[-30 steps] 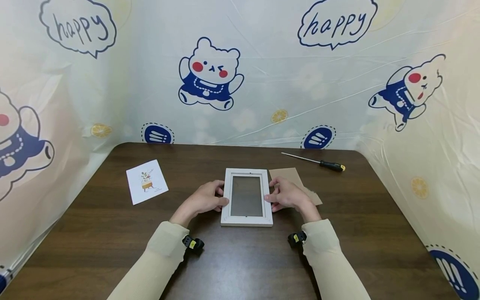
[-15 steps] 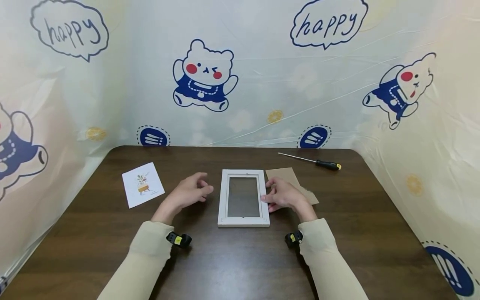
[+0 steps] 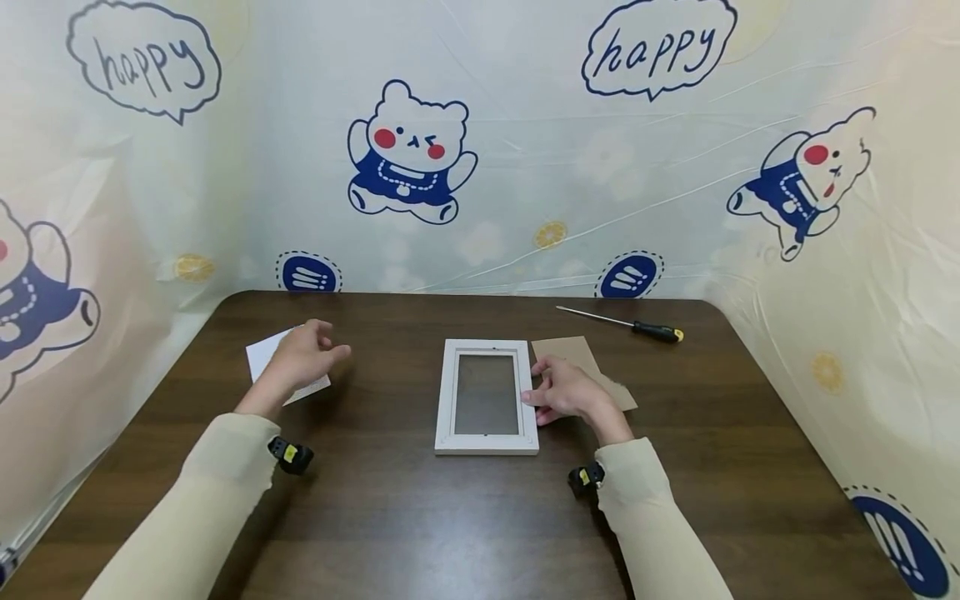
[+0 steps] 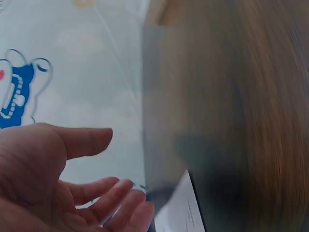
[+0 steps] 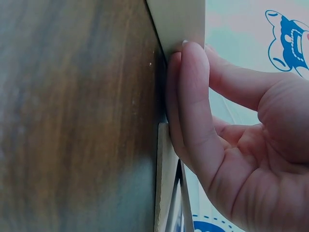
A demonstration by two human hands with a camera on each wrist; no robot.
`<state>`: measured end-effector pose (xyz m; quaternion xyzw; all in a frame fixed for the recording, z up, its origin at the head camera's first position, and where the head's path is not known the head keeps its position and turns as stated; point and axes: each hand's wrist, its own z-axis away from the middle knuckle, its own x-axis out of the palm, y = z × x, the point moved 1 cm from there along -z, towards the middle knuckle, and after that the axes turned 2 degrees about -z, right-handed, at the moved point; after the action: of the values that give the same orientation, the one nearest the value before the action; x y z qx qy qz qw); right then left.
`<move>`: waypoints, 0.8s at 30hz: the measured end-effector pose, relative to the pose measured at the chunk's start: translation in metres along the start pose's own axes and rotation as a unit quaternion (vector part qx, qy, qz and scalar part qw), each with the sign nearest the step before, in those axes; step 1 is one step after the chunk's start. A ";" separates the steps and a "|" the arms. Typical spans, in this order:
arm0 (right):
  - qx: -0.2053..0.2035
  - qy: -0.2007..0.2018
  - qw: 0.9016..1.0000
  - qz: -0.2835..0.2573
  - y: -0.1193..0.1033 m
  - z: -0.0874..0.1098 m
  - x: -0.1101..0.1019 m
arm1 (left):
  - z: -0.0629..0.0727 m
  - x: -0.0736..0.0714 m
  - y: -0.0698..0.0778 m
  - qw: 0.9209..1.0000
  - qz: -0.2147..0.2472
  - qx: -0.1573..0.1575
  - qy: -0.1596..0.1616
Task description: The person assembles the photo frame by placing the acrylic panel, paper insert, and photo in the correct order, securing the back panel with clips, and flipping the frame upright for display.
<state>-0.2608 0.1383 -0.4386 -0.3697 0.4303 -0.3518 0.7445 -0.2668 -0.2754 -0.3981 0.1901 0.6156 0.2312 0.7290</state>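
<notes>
A white picture frame [image 3: 448, 400] with a grey pane lies in the middle of the table. My right hand [image 3: 572, 388] holds its right edge, the thumb on the top face. In the right wrist view, fingertips [image 5: 194, 63] press the frame's side [image 5: 182, 24]. Over at the left, my left hand [image 3: 303, 357] hovers above a white card [image 3: 262, 354] and hides its printed plant picture. Its fingers are loosely bent with nothing between them. The left wrist view shows the card's corner [image 4: 181, 208] below the fingertips.
A brown backing board [image 3: 592, 354] lies just right of the frame, partly under my right hand. Behind it rests a screwdriver [image 3: 652, 331] with a black and yellow handle. A printed curtain [image 3: 510, 167] surrounds the wooden table [image 3: 420, 517] at the back and sides.
My left hand has let go of the frame's left edge and moved left, over the white card. My right hand has stayed at the frame's right edge.
</notes>
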 end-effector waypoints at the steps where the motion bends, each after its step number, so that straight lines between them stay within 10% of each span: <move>1: 0.000 0.000 1.000 0.000 0.000 0.000 0.000 | -0.001 -0.002 -0.003 1.000 -0.014 -0.004 0.007; 12: 0.005 -0.003 1.000 0.004 0.000 0.001 0.000 | -0.019 0.000 -0.015 0.982 -0.146 -0.087 0.078; 24: -0.001 -0.004 1.000 0.013 -0.001 0.001 -0.002 | -0.039 0.009 -0.023 0.970 -0.153 -0.176 0.067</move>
<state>-0.2606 0.1396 -0.4364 -0.3662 0.4331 -0.3398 0.7502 -0.3016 -0.2896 -0.4249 -0.0536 0.6345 0.2342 0.7346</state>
